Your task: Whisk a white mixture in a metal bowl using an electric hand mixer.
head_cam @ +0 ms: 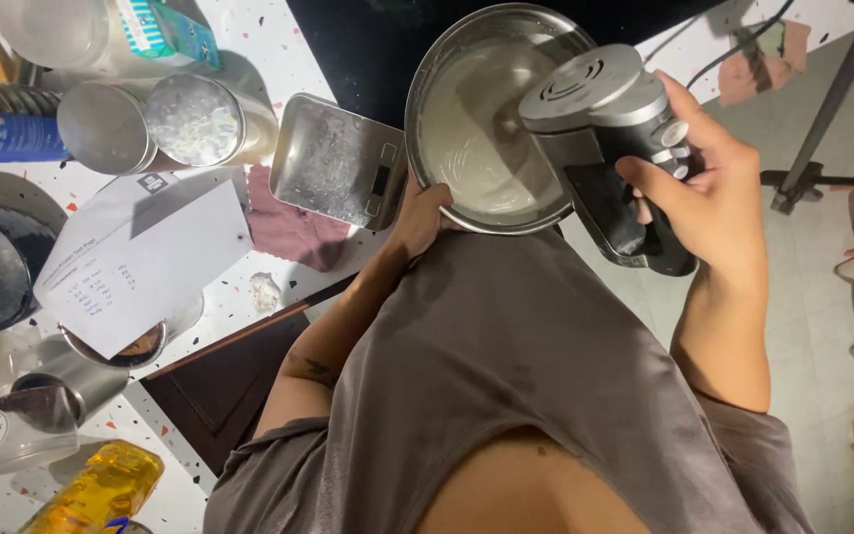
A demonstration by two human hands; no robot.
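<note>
Head view, looking straight down: person in a grey shirt w/ a steel bowl (491,119) held just in front of the body, over the dark stovetop (348,44) at the counter edge. Bowl has pale, creamy batter (476,148) inside, smooth w/ faint swirl marks. Left hand (419,213) grips the bowl's near-left rim, fingers curled under it, thumb side against the wall; bowl looks tilted a bit toward the body. Right hand (709,183) is wrapped tight round the handle of a grey and black hand mixer (610,138), fingers closed, thumb near the buttons on top. Mixer body sits over the bowl's right side, overlapping the rim; beaters hidden under it, so can't tell if they touch the batter. So bowl is between the two hands, left hand touching it, right hand just beside and above via the mixer. Left of the bowl, nearly touching the left hand: small steel kitchen scale (333,163), w/ a dull purple cloth (289,227) under its near corner. Further left on the speckled counter (239,59): sheet of paper (140,262) resting on a small bowl, two metal tins (101,129) & a yellow bottle (96,489) bottom left. Tiled floor (803,297) at right.
</note>
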